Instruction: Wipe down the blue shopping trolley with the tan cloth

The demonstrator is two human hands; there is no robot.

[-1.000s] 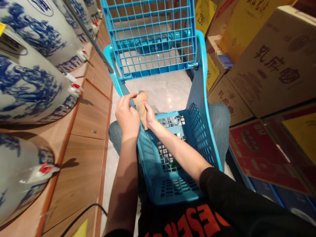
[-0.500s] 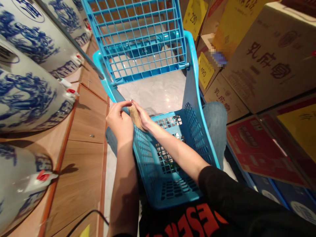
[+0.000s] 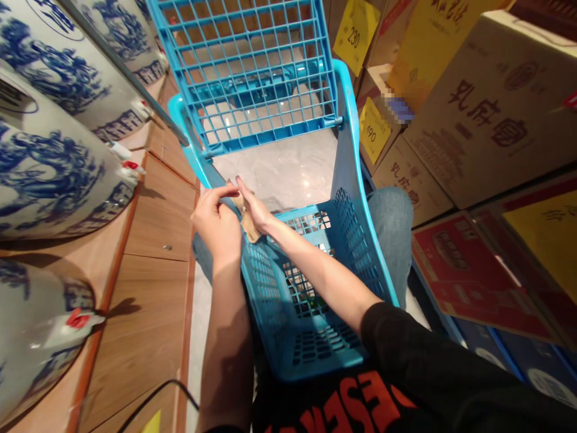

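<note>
A blue plastic shopping cart [image 3: 311, 355] stands between my knees, its grid flap [image 3: 252, 66] raised at the far end. My right hand [image 3: 255, 210] reaches across the basket to its left side wall. Under its palm and fingers is a crumpled tan cloth [image 3: 250, 231], pressed against the upper edge of that wall. Close beside it, my left hand [image 3: 217, 222] curls at the same rim from the outside, thumb and index finger bent toward the cloth. What its other fingers touch is hidden behind the hand.
Large blue-and-white porcelain jars [image 3: 49, 162] with red-tipped taps stand on a wooden cabinet [image 3: 153, 222] at left. A metal pole [image 3: 130, 78] slants there. On the right are stacked cartons [image 3: 496, 114] with yellow price signs [image 3: 356, 36]. A black cable [image 3: 157, 391] lies lower left.
My right hand has shifted slightly along the rim, and the cloth is now more crumpled, its lower end showing further below the hand. The left hand has barely moved.
</note>
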